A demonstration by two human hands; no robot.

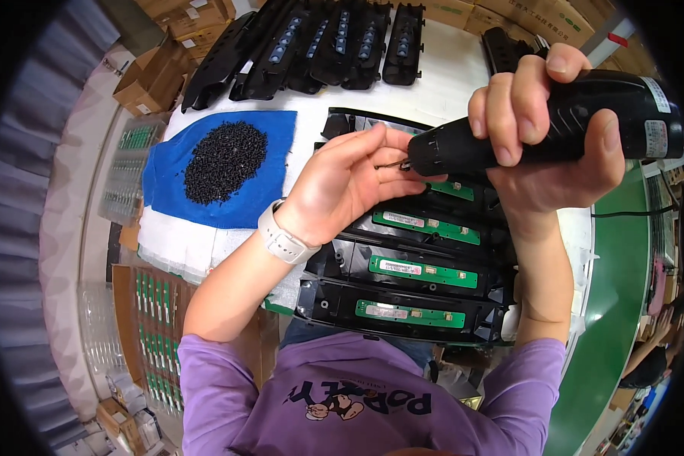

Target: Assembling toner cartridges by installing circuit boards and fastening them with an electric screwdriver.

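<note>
My right hand is wrapped around a black electric screwdriver, held nearly level with its nose to the left. Its thin bit reaches over the fingers of my left hand. That hand is palm up with fingers stretched out and thumb extended; whether a small screw lies at the fingers is too small to tell. Below both hands lie several black plastic housings in a row, each with a green circuit board carrying a white label. My left hand and the screwdriver partly cover the farther housings.
A heap of small black screws lies on a blue cloth at the left. More black housings stand at the table's far side. Trays of green boards sit at lower left. A cable runs at the right, near a green surface.
</note>
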